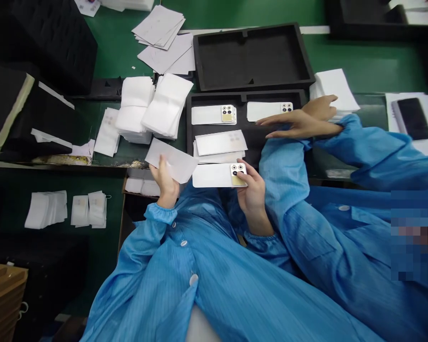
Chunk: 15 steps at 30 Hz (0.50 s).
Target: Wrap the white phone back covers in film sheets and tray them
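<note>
My left hand [164, 184] grips a white paper sleeve [176, 161] by its lower left part. In my right hand [251, 190] is a white phone back panel [212, 175] with a camera block at its right end, its left end close to the sleeve. Thumb and fingers close on the camera end. Just beyond, a small pile of sleeved panels [221, 143] lies in the black tray [189, 102]. Two bare-looking panels lie further back in it: a left panel [207, 115] and a right panel [264, 111].
A co-worker's hands [299, 122] reach over the tray's right side, near a white paper stack [337, 85]. Sleeve stacks [135, 104] stand left of the tray. Another black tray [249, 57] lies behind. Far right is a dark phone [413, 118]; black crates [50, 42] stand left.
</note>
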Each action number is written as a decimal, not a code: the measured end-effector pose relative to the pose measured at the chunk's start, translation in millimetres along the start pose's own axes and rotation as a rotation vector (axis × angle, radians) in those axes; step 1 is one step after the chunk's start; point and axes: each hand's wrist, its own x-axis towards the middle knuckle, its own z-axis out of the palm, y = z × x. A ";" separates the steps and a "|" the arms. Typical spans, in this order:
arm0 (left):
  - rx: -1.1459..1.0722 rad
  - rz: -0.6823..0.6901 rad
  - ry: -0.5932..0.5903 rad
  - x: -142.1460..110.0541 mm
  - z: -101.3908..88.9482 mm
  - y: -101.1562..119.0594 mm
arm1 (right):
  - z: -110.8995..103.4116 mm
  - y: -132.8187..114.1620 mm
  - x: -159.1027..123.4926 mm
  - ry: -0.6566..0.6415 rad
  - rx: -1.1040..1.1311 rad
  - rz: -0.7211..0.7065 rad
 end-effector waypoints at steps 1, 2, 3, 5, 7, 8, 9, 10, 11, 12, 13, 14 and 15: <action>0.026 0.006 -0.001 -1.2 1.2 -5.8 | -11.0 -17.5 39.3 0.003 -0.002 0.041; 0.059 0.031 -0.006 -2.3 2.2 -12.2 | -22.6 -33.5 80.6 -0.041 -0.022 0.214; 0.104 0.071 -0.017 -3.3 2.8 -18.4 | -33.9 -46.6 120.7 -0.065 -0.048 0.383; 0.232 0.192 -0.047 -5.3 3.0 -29.1 | -52.2 -60.7 186.9 -0.029 -0.024 0.463; 0.407 0.344 -0.078 -7.2 1.8 -36.5 | -61.6 -60.2 225.5 -0.017 0.021 0.528; 0.500 0.419 -0.084 -8.2 0.5 -39.1 | -62.8 -56.6 235.0 -0.018 0.039 0.546; 0.587 0.489 -0.084 -9.0 -1.1 -41.2 | -62.2 -52.3 239.7 -0.027 0.046 0.548; 0.669 0.549 -0.086 -9.6 -3.0 -43.1 | -60.2 -48.2 241.1 -0.044 0.038 0.533; 0.744 0.599 -0.095 -9.7 -5.2 -44.9 | -57.5 -45.0 240.6 -0.073 0.018 0.501; 0.814 0.645 -0.111 -9.2 -7.6 -46.7 | -54.5 -43.2 239.3 -0.110 0.000 0.451; 0.880 0.688 -0.131 -8.1 -10.0 -48.5 | -51.6 -42.8 237.8 -0.147 -0.004 0.382; 0.942 0.733 -0.152 -6.2 -12.3 -50.2 | -49.3 -43.8 236.6 -0.177 0.007 0.297; 0.995 0.782 -0.175 -3.7 -14.5 -51.5 | -47.6 -45.9 235.6 -0.193 0.020 0.201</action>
